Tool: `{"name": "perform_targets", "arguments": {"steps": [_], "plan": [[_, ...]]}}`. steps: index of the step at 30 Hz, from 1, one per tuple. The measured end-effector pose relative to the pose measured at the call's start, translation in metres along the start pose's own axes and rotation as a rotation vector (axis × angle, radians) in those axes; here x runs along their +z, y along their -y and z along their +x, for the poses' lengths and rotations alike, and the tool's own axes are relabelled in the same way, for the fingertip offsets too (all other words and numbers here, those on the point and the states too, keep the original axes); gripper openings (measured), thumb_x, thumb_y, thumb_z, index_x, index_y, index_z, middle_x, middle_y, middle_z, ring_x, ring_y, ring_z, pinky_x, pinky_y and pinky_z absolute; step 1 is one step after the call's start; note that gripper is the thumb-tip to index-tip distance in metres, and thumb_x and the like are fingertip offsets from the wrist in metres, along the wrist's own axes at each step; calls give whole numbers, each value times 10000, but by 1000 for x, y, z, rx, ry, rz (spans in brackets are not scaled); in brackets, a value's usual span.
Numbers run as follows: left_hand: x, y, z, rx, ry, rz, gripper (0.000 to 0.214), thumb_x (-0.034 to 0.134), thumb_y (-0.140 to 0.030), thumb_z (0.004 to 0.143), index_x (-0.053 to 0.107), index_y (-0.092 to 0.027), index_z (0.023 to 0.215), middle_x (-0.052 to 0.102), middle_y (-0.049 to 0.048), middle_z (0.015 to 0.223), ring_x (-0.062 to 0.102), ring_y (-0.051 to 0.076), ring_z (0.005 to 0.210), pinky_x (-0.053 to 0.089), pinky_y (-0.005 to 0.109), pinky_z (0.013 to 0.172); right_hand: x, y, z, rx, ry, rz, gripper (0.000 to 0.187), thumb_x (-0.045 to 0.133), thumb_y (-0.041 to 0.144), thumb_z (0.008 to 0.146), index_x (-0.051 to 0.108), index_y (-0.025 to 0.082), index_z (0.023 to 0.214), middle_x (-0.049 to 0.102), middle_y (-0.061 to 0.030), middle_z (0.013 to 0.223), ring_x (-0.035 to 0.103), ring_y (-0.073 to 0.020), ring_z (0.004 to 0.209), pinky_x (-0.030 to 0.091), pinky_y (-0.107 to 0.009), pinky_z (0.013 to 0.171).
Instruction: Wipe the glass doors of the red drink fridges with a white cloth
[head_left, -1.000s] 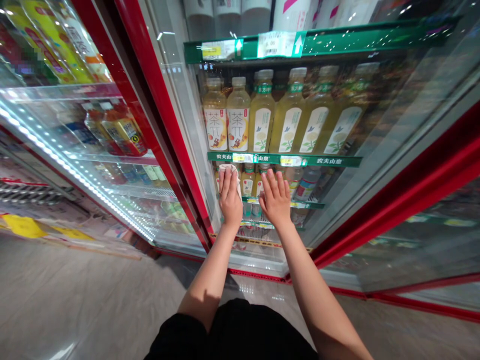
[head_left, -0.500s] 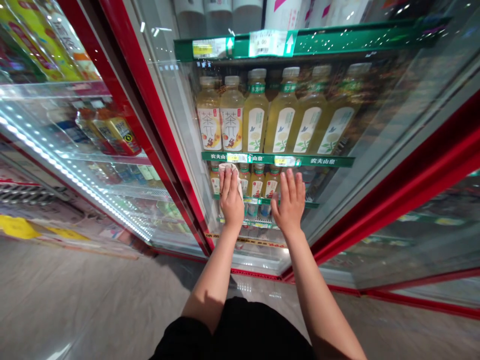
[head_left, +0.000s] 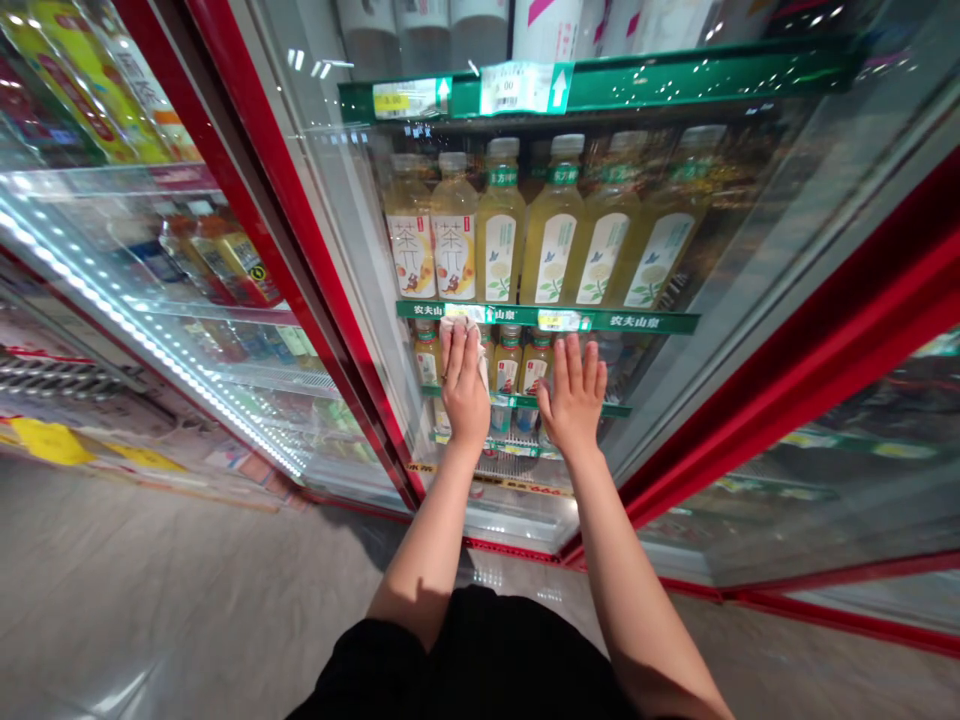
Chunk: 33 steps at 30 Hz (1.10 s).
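Wears a plain black top [head_left: 487,655], rounded over the front of the body. Has a loose short sleeve [head_left: 371,655] on the left, made of the same black cloth and ending in a curved hem. Goes bare below it, along the smooth left forearm [head_left: 435,530]. Also bare along the right forearm [head_left: 630,570]. Shows ungloved hands [head_left: 466,405] with slender fingers.

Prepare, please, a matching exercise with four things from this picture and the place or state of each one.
1. Crumpled whitish cloth
2. Bare right hand
3. Four clear bottles with round-topped white labels
4. Larger bright-yellow flat sheet

A. in a row, above both hands in the picture
B. low, at the picture's far left
C. under the left hand
D. open, no cloth visible beneath

Pairs: 1-C, 2-D, 3-A, 4-B
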<state>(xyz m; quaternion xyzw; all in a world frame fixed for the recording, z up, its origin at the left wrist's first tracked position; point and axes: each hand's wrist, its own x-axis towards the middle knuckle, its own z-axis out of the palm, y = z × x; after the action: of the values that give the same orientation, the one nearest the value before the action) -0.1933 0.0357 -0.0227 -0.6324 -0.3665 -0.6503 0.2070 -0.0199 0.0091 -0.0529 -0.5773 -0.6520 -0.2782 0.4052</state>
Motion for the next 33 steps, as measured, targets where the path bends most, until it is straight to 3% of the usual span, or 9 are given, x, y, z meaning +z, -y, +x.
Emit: {"name": "perform_targets", "arguments": {"steps": [2, 5, 10, 15, 19, 24, 27, 30, 33], "plan": [[7, -11, -7, 13, 47, -18, 739, 390, -77, 1100, 209, -372, 1753, 342, -19, 1796, 237, 190, 1688, 330, 464, 1395, -1, 1, 1, -10, -3, 1, 769, 455, 399, 1096, 128, 291, 1783, 382, -95, 1803, 290, -316, 1700, 276, -583, 1360], [15, -19, 3, 93, 109, -45, 741, 397, -94, 1107, 190, -390, 1754, 364, -35, 1791, 255, 185, 1682, 352, 440, 1391, -6, 0, 3, -23, 38, 23, 768, 444, 387, 1101, 108, 293, 1784, 349, -90, 1818, 285, -309, 1702, 280, -568, 1362], [9, -7, 29, 98, 14, 4, 711, 391, -99, 1114, 248, -402, 1740, 401, -31, 1776, 295, 170, 1675, 367, 446, 1385, -32, -6, 6, -105, 134, 100, 807, 429, 293, 1087, 20, 299, 1784, 296, -73, 1840, 244, -279, 1716, 296, -551, 1362], [11, -17, 5, -5, -23, 11, 698, 361, -93, 1110, 262, -369, 1744, 369, -18, 1792, 250, 165, 1688, 338, 447, 1391, -51, -16, 10, -98, 72, 67, 814, 413, 259, 1074, 22, 279, 1787, 286, -88, 1842, 242, -288, 1716, 303, -565, 1360], [21, -30, -3, -1, 10, 20, 714, 366, -99, 1107, 227, -374, 1751, 365, -17, 1794, 246, 170, 1690, 350, 463, 1389, -44, -21, 16, -59, 105, 47, 810, 423, 315, 1082, 32, 258, 1788, 259, -98, 1849, 240, -304, 1716, 289, -579, 1363], [17, -14, 20, 133, 28, 69, 701, 364, -96, 1110, 255, -370, 1746, 423, -13, 1770, 295, 183, 1681, 387, 457, 1378, -31, -23, 16, -60, 84, 30, 808, 438, 358, 1095, 40, 249, 1788, 280, -108, 1841, 273, -312, 1705, 259, -559, 1374], [10, -8, 18, 83, -2, 73, 690, 346, -89, 1111, 281, -370, 1738, 412, -21, 1775, 294, 178, 1683, 377, 453, 1379, -30, -23, 15, -71, 71, 18, 803, 432, 365, 1101, 32, 247, 1787, 279, -104, 1842, 276, -306, 1704, 258, -548, 1374], [8, -17, 1, -33, 7, 80, 684, 326, -88, 1113, 272, -345, 1744, 376, -9, 1791, 260, 171, 1691, 346, 448, 1387, -32, -22, 15, -68, 107, 33, 816, 430, 362, 1100, 3, 240, 1784, 222, -98, 1858, 233, -310, 1717, 246, -557, 1376], [11, -27, -8, -18, 55, 67, 698, 329, -84, 1109, 241, -338, 1753, 352, -9, 1801, 226, 170, 1698, 326, 443, 1394, -34, -22, 17, -65, 143, 44, 815, 417, 370, 1103, -12, 230, 1781, 179, -99, 1867, 199, -327, 1724, 230, -582, 1377]]}}
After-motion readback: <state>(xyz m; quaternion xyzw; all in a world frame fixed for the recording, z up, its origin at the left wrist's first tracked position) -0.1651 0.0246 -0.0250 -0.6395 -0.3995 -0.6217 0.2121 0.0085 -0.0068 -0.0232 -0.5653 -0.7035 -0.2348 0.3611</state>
